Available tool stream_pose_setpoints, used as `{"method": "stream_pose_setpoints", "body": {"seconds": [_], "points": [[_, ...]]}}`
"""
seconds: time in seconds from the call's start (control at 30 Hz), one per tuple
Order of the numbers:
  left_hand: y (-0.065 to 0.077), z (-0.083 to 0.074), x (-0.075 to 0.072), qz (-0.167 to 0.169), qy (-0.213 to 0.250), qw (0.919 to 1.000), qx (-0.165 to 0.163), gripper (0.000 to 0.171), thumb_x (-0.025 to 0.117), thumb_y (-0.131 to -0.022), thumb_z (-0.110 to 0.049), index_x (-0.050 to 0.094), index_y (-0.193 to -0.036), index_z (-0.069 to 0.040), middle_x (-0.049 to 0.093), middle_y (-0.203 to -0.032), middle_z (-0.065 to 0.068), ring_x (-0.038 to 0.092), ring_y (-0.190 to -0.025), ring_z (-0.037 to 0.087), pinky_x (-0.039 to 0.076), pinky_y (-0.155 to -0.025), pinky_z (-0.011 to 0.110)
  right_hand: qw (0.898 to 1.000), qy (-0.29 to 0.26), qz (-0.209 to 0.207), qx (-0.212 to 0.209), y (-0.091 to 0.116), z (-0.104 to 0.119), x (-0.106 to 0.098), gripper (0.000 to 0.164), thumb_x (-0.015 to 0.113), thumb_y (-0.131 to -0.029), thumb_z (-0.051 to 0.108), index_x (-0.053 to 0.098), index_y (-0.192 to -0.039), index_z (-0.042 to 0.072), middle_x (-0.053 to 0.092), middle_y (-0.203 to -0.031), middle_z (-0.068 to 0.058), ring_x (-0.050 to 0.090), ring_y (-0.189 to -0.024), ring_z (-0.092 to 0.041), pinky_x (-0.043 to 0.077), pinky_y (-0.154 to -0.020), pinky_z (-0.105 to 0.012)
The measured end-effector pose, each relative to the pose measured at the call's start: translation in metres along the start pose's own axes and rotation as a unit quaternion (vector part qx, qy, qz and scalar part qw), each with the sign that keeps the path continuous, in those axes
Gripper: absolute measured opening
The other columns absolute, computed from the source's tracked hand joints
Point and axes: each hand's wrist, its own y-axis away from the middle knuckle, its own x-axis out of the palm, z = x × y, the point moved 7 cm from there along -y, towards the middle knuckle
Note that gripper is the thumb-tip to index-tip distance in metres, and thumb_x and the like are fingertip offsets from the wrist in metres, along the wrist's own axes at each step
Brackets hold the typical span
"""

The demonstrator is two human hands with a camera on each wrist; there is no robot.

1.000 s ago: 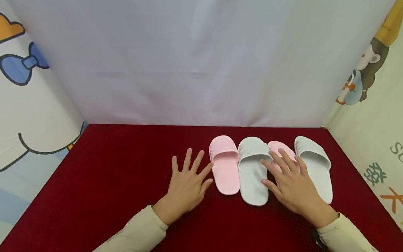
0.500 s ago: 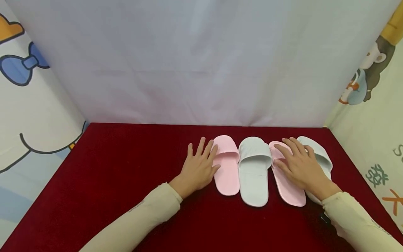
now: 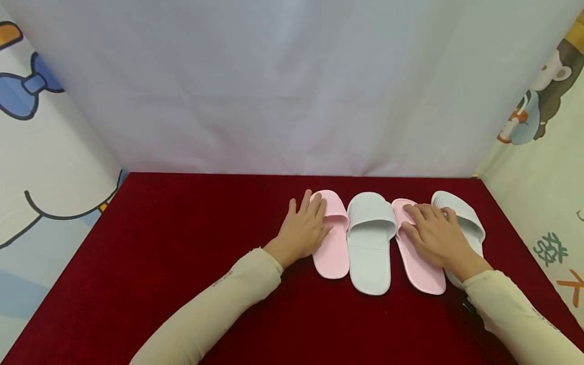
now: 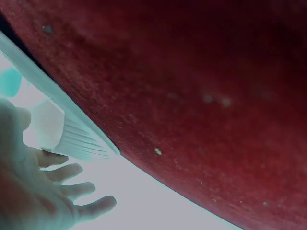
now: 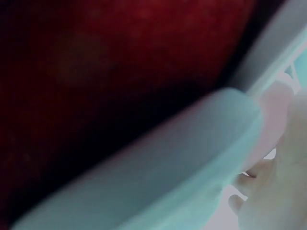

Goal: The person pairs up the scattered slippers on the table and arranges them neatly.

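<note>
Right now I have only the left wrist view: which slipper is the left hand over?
Observer: The left hand is over the strap of the pale pink, flat-soled, backless slipper, the leftmost one.
Operator: Good. And what is happening over on the other side?
Observer: The right hand is over the second pink slipper, just right of the white, ribbed-strap, backless slipper.

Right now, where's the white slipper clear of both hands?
In the head view, the white slipper lies right of centre on the red cloth, between the leftmost pink slipper and the other pink slipper.
</note>
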Motion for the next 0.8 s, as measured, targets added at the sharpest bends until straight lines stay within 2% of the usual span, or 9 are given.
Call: {"method": "stream_pose_setpoints", "body": {"seconds": [0.13, 0.3, 0.4, 0.53, 0.8], "points": [[-0.001, 0.002, 0.001, 0.009, 0.002, 0.9999, 0.005, 0.062, 0.032, -0.106, -0.046, 0.028, -0.156, -0.007, 0.032, -0.160, 0.011, 0.028, -0.150, 0.033, 0.036, -0.113, 0.054, 1.000, -0.002, 0.006, 0.000, -0.003, 0.004, 0.000, 0.041, 0.042, -0.105, 0.031, 0.043, -0.139, 0.009, 0.054, -0.132, -0.022, 0.049, -0.123, -0.041, 0.026, -0.101, -0.060], [0.000, -0.001, 0.001, 0.007, 0.036, 0.9993, 0.004, 0.056, 0.030, -0.108, -0.038, 0.031, -0.154, -0.007, 0.036, -0.158, 0.013, 0.033, -0.148, 0.033, 0.040, -0.111, 0.052, 1.000, -0.013, 0.019, 0.007, 0.003, 0.002, -0.001, 0.044, 0.042, -0.105, 0.034, 0.043, -0.142, 0.010, 0.051, -0.137, -0.022, 0.049, -0.125, -0.042, 0.025, -0.100, -0.063], [0.000, -0.005, 0.001, -0.004, 0.057, 0.9983, 0.013, 0.052, 0.030, -0.109, -0.034, 0.034, -0.153, -0.006, 0.040, -0.155, 0.014, 0.039, -0.144, 0.032, 0.045, -0.107, 0.049, 0.999, -0.016, 0.024, 0.018, 0.011, -0.003, 0.000, 0.045, 0.043, -0.104, 0.037, 0.044, -0.144, 0.014, 0.050, -0.139, -0.023, 0.050, -0.124, -0.044, 0.025, -0.097, -0.064], [0.002, -0.008, 0.005, -0.018, 0.054, 0.9983, 0.016, 0.048, 0.032, -0.109, -0.031, 0.038, -0.150, -0.009, 0.044, -0.151, 0.011, 0.045, -0.137, 0.027, 0.050, -0.099, 0.043, 0.999, -0.021, 0.032, 0.020, 0.019, -0.006, 0.004, 0.045, 0.044, -0.105, 0.037, 0.044, -0.145, 0.018, 0.050, -0.141, -0.023, 0.052, -0.122, -0.046, 0.025, -0.096, -0.065], [0.001, 0.003, -0.001, -0.050, 0.054, 0.9973, -0.002, 0.045, 0.036, -0.108, -0.030, 0.042, -0.148, -0.011, 0.048, -0.148, 0.009, 0.050, -0.130, 0.024, 0.053, -0.094, 0.039, 1.000, -0.020, 0.018, 0.000, 0.008, -0.004, 0.001, 0.043, 0.040, -0.107, 0.033, 0.042, -0.147, 0.020, 0.048, -0.142, -0.023, 0.052, -0.121, -0.048, 0.021, -0.098, -0.066]]}}
